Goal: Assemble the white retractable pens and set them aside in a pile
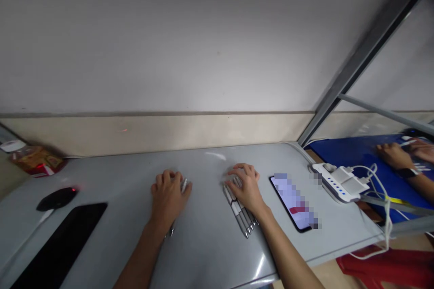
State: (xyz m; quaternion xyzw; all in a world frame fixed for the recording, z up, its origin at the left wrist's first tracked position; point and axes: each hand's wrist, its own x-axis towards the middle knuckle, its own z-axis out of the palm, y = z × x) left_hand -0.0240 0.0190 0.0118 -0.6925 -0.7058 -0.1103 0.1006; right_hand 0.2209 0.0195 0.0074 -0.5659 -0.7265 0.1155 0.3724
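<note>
Right hand, fingers bent over far ends of the pens (grip unclear); they run lengthwise toward the person. Left hand closed round a single pen, parallel, well apart.

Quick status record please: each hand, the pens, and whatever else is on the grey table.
left hand: fingers curled over a single pen
right hand: resting on a row of pens, grip unclear
table: grey, glossy
right of pens: phone, screen lit; power strip
left side: mouse, black pad
far right: another person's hands
</note>
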